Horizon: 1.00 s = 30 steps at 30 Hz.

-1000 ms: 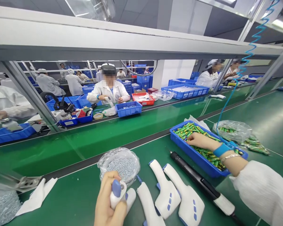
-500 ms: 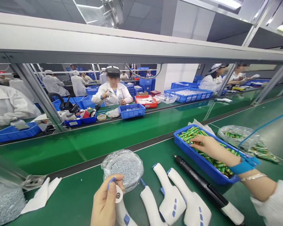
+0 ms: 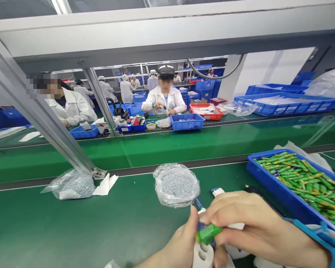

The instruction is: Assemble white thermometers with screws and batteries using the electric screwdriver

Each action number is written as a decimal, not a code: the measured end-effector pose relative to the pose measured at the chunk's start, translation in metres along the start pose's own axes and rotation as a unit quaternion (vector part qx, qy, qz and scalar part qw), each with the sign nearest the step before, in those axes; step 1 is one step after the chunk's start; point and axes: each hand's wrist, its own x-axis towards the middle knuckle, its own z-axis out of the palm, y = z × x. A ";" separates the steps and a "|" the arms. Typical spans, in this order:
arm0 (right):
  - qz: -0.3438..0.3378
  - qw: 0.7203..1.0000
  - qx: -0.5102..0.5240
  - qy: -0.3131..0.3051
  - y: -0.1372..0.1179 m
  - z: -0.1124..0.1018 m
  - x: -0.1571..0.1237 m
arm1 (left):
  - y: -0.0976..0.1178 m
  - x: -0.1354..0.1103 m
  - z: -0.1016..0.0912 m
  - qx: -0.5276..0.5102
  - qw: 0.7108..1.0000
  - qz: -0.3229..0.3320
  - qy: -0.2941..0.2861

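Observation:
My left hand (image 3: 178,240) is wrapped around the white handle (image 3: 203,258) of a thermometer gun, whose end face shows two round holes. A green battery (image 3: 208,233) is pinched in the fingers of my right hand (image 3: 248,223), lying tilted just above those holes. Whether it touches the handle I cannot tell. My right hand partly covers other white thermometer guns on the bench. To the right stands a blue tray (image 3: 270,193) filled with green batteries (image 3: 309,182).
An open plastic bag of small metal screws (image 3: 177,184) sits ahead of my hands. Farther left lie another bag of metal parts (image 3: 78,184) and a white paper (image 3: 106,185) beside a metal post. Across the green partition a co-worker (image 3: 164,98) sits behind blue and red trays.
My right hand has left the battery tray and come to my left hand with a green battery. The view has turned left, and the thermometer handle now shows its open end.

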 end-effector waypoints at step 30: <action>0.039 0.994 0.002 -0.106 -0.004 0.008 0.020 | 0.002 0.003 -0.008 -0.060 0.996 -0.009 -0.059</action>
